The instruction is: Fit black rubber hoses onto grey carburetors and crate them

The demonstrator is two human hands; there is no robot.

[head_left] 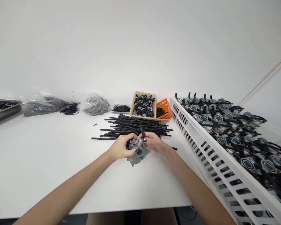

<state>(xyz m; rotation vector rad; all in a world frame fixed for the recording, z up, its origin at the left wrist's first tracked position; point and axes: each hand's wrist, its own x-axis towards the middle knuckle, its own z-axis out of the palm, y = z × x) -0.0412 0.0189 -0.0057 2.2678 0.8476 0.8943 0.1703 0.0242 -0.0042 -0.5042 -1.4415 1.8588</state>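
Note:
A grey metal carburetor (136, 158) is held up just over the white table, its round bore turned towards me. My left hand (122, 147) grips its left side, the thumb lying across the front by the bore. At its top, a metal cap with a bent black rubber boot (142, 132) points upward. My right hand (155, 143) closes round this upper part from the right, its fingers partly hidden behind the cap. Just beyond both hands lies a loose pile of black rubber hoses (131, 125).
A cream tray (131, 107) of black-booted caps and an orange basket (168, 107) of small black parts stand behind the hoses. Bags of grey parts (95, 104), a metal tray (14, 109) lie left. Along the right runs a white slatted crate (201, 134) full of carburetors.

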